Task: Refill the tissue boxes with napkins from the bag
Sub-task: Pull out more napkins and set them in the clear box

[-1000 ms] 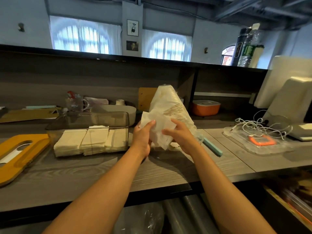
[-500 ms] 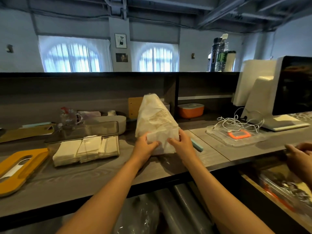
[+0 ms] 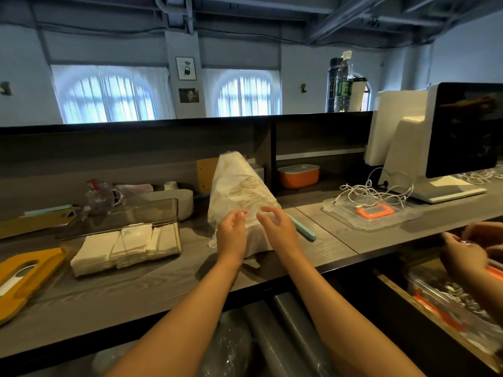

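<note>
No legible text (labels blurred)

Occluded, cropped and unresolved regions

The left hand (image 3: 232,235) and right hand (image 3: 277,229) cover the lower front of the napkin bag (image 3: 239,191); whether their fingertips touch it cannot be told. The orange lid (image 3: 19,276) is cut off by the left edge, the monitor (image 3: 462,129) by the right. A second person's hands (image 3: 462,251) are blurred. Labels on the bottles (image 3: 341,85) are unreadable.

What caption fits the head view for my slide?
Both hands, left hand and right hand, reach at the upright napkin bag beside the clear tissue box on the counter.
</note>
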Tool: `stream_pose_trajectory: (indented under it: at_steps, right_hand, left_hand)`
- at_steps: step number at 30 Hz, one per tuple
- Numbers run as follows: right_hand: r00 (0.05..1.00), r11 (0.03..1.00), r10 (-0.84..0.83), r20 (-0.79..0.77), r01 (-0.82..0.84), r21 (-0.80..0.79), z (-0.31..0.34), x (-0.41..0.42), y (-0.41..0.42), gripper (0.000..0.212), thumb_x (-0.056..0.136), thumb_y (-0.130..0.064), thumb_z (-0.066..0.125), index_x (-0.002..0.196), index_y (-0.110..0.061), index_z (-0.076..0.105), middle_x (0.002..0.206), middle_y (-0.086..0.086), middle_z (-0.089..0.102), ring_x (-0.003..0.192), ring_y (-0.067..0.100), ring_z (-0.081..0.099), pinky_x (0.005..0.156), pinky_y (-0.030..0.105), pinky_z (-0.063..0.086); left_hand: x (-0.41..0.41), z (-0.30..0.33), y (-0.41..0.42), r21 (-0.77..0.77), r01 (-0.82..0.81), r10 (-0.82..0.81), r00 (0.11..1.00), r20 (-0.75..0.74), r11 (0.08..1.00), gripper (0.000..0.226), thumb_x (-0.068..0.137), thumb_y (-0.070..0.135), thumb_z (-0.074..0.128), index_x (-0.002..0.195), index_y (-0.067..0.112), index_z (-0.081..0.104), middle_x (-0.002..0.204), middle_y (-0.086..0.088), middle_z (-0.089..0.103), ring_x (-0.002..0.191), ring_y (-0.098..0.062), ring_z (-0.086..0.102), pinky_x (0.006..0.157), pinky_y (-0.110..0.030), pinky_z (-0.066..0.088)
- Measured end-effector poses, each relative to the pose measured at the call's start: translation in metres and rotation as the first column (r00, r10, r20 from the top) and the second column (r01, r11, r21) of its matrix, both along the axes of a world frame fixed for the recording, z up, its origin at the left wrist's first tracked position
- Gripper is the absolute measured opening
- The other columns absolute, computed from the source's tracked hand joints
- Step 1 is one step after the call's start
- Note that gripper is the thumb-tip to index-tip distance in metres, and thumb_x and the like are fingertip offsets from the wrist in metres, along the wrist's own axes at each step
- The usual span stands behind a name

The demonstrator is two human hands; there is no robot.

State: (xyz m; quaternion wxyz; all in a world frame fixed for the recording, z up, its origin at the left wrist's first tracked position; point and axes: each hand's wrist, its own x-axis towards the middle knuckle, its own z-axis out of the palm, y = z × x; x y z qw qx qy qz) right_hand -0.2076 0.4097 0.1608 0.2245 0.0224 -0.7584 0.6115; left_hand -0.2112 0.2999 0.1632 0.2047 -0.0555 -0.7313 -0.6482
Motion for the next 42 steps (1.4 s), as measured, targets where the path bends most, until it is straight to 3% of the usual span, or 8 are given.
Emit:
stream_pose_trajectory:
  at_steps: [7,13,18,26,31,36,39,42]
  right_hand:
    - [0.993,0.997,-0.03,-0.111,0.038,0.07,0.002,-0.003,-0.001,0.021,0.092,-0.022,0.065,0.11,-0.012,0.07,0.1,-0.007,0.065,0.097,0.009,0.061,0.085,0.023,0.049]
    - [0.997,0.981,-0.057,-0.044,0.048,-0.188,0.005,0.0,0.003,0.011,0.096,-0.019,0.058,0.089,-0.015,0.065,0.081,0.0,0.061,0.078,0.009,0.056,0.072,0.023,0.047]
    - [0.993,0.95,-0.081,0.09,0.104,-0.293,0.002,-0.002,0.007,0.019,0.1,-0.023,0.048,0.1,-0.01,0.062,0.086,0.001,0.057,0.083,0.015,0.053,0.066,0.026,0.04]
    - [0.998,0.975,-0.045,0.042,0.053,-0.216,0.006,-0.001,0.002,0.025,0.096,-0.041,0.056,0.107,-0.019,0.056,0.096,-0.008,0.057,0.087,0.003,0.052,0.067,0.019,0.04]
    - [0.99,0.978,-0.139,0.032,0.143,-0.151,-0.001,-0.004,0.0,0.039,0.1,-0.029,0.05,0.064,-0.015,0.047,0.06,-0.002,0.042,0.058,0.011,0.04,0.055,0.027,0.033]
    - [0.993,0.987,-0.115,0.007,0.115,-0.109,0.003,-0.002,-0.002,0.036,0.096,-0.033,0.055,0.065,-0.016,0.05,0.059,-0.006,0.043,0.057,0.006,0.041,0.054,0.021,0.035]
    - [0.982,0.973,-0.183,0.052,0.189,-0.131,0.002,-0.002,0.001,0.029,0.094,-0.018,0.054,0.066,-0.011,0.053,0.063,-0.001,0.048,0.06,0.009,0.043,0.053,0.021,0.034]
    - [0.986,0.977,-0.164,0.043,0.168,-0.131,0.003,-0.002,0.001,0.026,0.096,-0.022,0.051,0.086,-0.003,0.065,0.076,0.001,0.057,0.068,0.009,0.049,0.058,0.024,0.038]
  left_hand:
    - [-0.005,-0.004,0.001,-0.04,-0.012,0.013,1.0,0.013,0.999,0.023,0.104,0.025,0.046,0.102,0.019,0.068,0.089,0.012,0.062,0.086,-0.001,0.055,0.069,-0.016,0.041]
    - [-0.003,-0.001,0.001,0.02,-0.02,0.019,0.998,0.054,1.0,0.029,0.103,0.028,0.046,0.094,0.011,0.069,0.089,-0.001,0.065,0.084,-0.014,0.057,0.072,-0.028,0.045]
    - [-0.005,0.001,0.002,0.097,-0.041,0.032,0.995,0.092,0.994,0.033,0.1,0.036,0.049,0.093,0.013,0.071,0.094,-0.007,0.068,0.091,-0.021,0.06,0.081,-0.039,0.048]
    - [-0.008,0.002,0.009,0.132,-0.149,0.14,0.987,0.074,0.98,0.022,0.1,0.028,0.052,0.09,0.017,0.069,0.086,0.006,0.061,0.082,-0.007,0.053,0.065,-0.02,0.038]
    - [-0.013,0.001,0.004,0.177,-0.238,0.213,0.966,0.149,0.955,0.018,0.098,0.026,0.053,0.107,0.017,0.065,0.104,0.001,0.061,0.094,-0.014,0.054,0.077,-0.027,0.041]
    - [-0.015,0.0,0.009,0.147,-0.161,0.14,0.98,0.144,0.976,0.02,0.098,0.028,0.054,0.109,0.015,0.066,0.105,0.0,0.063,0.094,-0.013,0.055,0.072,-0.025,0.04]
    - [-0.018,0.001,0.003,0.198,-0.215,0.179,0.967,0.182,0.956,0.02,0.098,0.024,0.054,0.112,0.015,0.066,0.109,0.0,0.061,0.098,-0.015,0.053,0.078,-0.026,0.038]
    - [-0.016,-0.001,0.009,0.116,-0.121,0.105,0.985,0.136,0.986,0.02,0.097,0.028,0.055,0.103,0.015,0.068,0.102,0.002,0.064,0.097,-0.015,0.056,0.078,-0.027,0.039]
